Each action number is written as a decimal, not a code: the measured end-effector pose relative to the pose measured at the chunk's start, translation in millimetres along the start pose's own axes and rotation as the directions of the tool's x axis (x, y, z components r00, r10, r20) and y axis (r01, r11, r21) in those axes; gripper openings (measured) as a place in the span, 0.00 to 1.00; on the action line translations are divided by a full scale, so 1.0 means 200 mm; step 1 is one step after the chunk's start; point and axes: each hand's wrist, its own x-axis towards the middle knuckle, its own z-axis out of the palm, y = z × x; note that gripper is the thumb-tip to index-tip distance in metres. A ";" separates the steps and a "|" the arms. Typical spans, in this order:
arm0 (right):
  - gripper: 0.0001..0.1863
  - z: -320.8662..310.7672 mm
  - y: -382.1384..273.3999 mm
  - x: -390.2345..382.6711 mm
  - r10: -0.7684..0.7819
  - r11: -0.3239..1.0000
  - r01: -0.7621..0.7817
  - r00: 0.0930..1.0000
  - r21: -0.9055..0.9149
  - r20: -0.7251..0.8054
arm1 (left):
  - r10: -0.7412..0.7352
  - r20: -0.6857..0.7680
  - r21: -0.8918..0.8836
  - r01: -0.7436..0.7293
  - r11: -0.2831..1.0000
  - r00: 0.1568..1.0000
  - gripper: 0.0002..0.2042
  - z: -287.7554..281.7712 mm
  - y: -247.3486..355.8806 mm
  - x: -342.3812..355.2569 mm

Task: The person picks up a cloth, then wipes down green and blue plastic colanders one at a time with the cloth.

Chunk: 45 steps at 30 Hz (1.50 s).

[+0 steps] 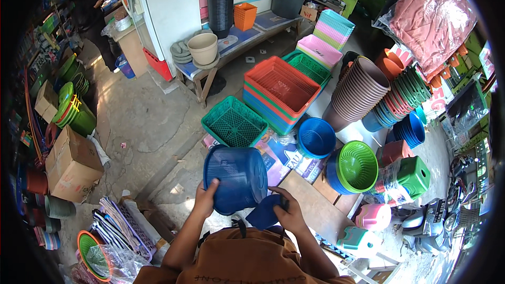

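A round blue plastic basket with slotted sides is tipped on its side in front of my body, its base turned to the right. My left hand grips its lower left side, the thumb lying on the outer wall. In my right hand is a dark blue cloth, bunched between the fingers just below the basket's base. Just beyond the basket, a green rectangular plastic basket stands on the ground.
Stacked red and blue crates, a blue pail, a lime-green basket and a tall stack of brown pots stand ahead to the right. A cardboard box is at left. Far left stands another person. Motorbikes are parked at right.
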 end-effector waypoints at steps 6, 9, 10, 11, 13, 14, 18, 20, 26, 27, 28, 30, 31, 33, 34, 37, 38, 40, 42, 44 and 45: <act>0.41 0.16 0.16 0.15 -0.006 0.961 -0.066 0.966 -0.270 -0.259 | 0.095 0.590 0.697 -0.565 0.441 0.802 0.16 0.17 -0.09 -0.10; 0.43 0.20 0.16 0.20 0.034 0.901 -0.194 0.923 -0.387 -0.384 | -0.070 0.519 0.838 -0.491 0.237 0.852 0.16 0.25 -0.10 -0.19; 0.41 0.20 0.23 0.20 -0.001 0.916 -0.152 0.924 -0.370 -0.382 | -0.071 0.522 0.836 -0.494 0.237 0.850 0.16 0.23 -0.12 -0.18; 0.41 0.20 0.28 0.19 0.000 0.916 -0.154 0.923 -0.370 -0.385 | -0.093 0.549 0.829 -0.527 0.188 0.830 0.16 0.21 -0.14 -0.17; 0.37 0.21 0.37 0.17 -0.104 0.970 0.000 0.906 -0.245 -0.411 | -0.123 0.576 0.817 -0.560 0.141 0.809 0.16 0.19 -0.17 -0.16; 0.37 0.20 0.44 0.16 -0.102 0.969 -0.005 0.903 -0.246 -0.418 | -0.158 0.565 0.825 -0.559 0.086 0.810 0.18 0.20 -0.17 -0.17; 0.34 0.10 0.60 0.14 0.036 0.999 -0.038 0.853 0.007 -0.521 | 0.087 0.742 0.654 -0.746 0.124 0.665 0.23 0.22 -0.12 -0.14; 0.31 0.05 0.60 0.13 0.083 0.990 -0.003 0.816 0.139 -0.573 | 0.191 0.672 0.719 -0.692 0.059 0.715 0.26 0.22 -0.09 -0.17; 0.29 -0.08 0.56 0.07 0.214 0.952 0.007 0.698 0.305 -0.683 | 0.418 0.319 0.784 -0.485 0.388 0.851 0.47 0.22 -0.35 -0.13; 0.29 -0.11 0.57 0.07 0.208 0.950 0.036 0.669 0.311 -0.713 | 0.396 0.318 0.786 -0.473 0.398 0.862 0.47 0.24 -0.41 -0.10; 0.29 -0.15 0.59 0.06 0.205 0.952 0.034 0.668 0.305 -0.715 | 0.219 0.244 0.593 -0.324 0.737 0.945 0.45 0.26 -0.47 -0.07; 0.29 -0.23 0.64 0.04 0.202 0.955 0.041 0.637 0.294 -0.744 | 0.046 0.147 0.284 -0.087 0.955 0.988 0.37 0.32 -0.58 -0.03; 0.30 -0.28 0.68 0.07 0.171 0.959 0.077 0.611 0.273 -0.773 | 0.036 0.149 0.283 -0.077 0.956 0.988 0.37 0.36 -0.63 0.04; 0.31 -0.39 0.79 0.07 0.179 0.957 0.078 0.599 0.278 -0.780 | -0.126 0.188 0.355 0.052 0.933 0.974 0.35 0.43 -0.74 0.17; 0.31 -0.43 0.82 0.09 0.163 0.957 0.100 0.590 0.272 -0.791 | -0.078 0.224 0.363 -0.009 0.932 0.971 0.34 0.47 -0.80 0.24; 0.34 -0.63 0.96 0.18 0.042 0.989 0.095 0.573 0.116 -0.818 | -0.107 0.232 0.379 0.012 0.925 0.967 0.34 0.66 -0.88 0.41; 0.37 -0.70 1.00 0.22 -0.076 0.996 0.078 0.578 -0.037 -0.813 | -0.093 0.263 0.378 -0.014 0.926 0.960 0.34 0.68 -0.95 0.49; 0.39 -0.79 0.99 0.29 -0.030 0.999 0.039 0.605 -0.008 -0.796 | -0.064 0.272 0.365 -0.041 0.930 0.960 0.34 0.78 -1.02 0.62; 0.44 -0.94 1.07 0.41 -0.187 0.970 -0.010 0.601 -0.241 -0.777 | -0.012 0.303 0.330 -0.093 0.939 0.953 0.34 0.89 -1.11 0.78; 0.45 -1.05 1.11 0.50 -0.070 0.993 -0.028 0.627 -0.113 -0.776 | -0.021 0.334 0.354 -0.104 0.930 0.942 0.34 0.97 -1.16 0.96; 0.45 -1.10 1.13 0.56 0.030 0.999 -0.040 0.652 0.005 -0.758 | -0.018 0.366 0.364 -0.126 0.923 0.930 0.34 1.02 -1.18 1.05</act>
